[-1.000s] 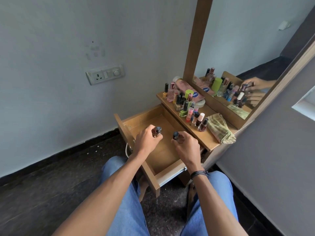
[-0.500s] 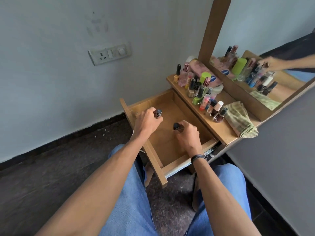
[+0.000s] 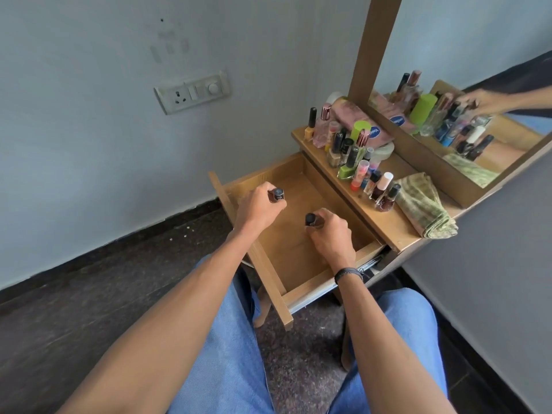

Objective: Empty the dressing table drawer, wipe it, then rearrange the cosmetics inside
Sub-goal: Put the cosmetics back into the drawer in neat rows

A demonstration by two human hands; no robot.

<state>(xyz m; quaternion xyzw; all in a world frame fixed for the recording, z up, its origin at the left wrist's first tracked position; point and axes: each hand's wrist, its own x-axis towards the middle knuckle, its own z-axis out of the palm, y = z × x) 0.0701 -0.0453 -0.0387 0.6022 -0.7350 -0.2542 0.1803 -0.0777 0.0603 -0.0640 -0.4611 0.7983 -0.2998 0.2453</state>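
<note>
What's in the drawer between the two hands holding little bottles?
Nothing: only bare wooden drawer floor shows between the left hand and right hand, seen in the head view.

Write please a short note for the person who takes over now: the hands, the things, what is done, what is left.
Left hand grips a dark-capped bottle over the left side of the open drawer. Right hand grips a second bottle inside the drawer. Nothing else shows in it.
The other cosmetics stand on the tabletop, beside the folded cloth.
Done: emptying, it seems. Wiped: cannot tell.
Left: arrange the cosmetics inside.
</note>
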